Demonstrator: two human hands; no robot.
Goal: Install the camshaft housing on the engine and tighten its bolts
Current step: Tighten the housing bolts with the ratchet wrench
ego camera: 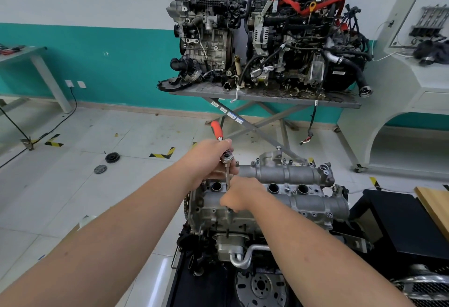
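Observation:
The grey cast camshaft housing (pixel 291 190) sits on top of the engine (pixel 230 231) in the lower middle of the view, with several bolts showing along its edges. A ratchet wrench (pixel 217 129) with an orange handle stands over its left end, its extension bar running straight down. My left hand (pixel 209 158) grips the ratchet at its head, the handle sticking up and away. My right hand (pixel 243 196) pinches the lower part of the extension bar just above the housing. The socket and the bolt under it are hidden by my right hand.
Two other engines stand on a metal table (pixel 267 95) against the teal and white wall. Two round black parts (pixel 112 157) lie on the tiled floor at left. A wooden board (pixel 435 204) and a black stand are at right. A white cabinet (pixel 398 102) stands far right.

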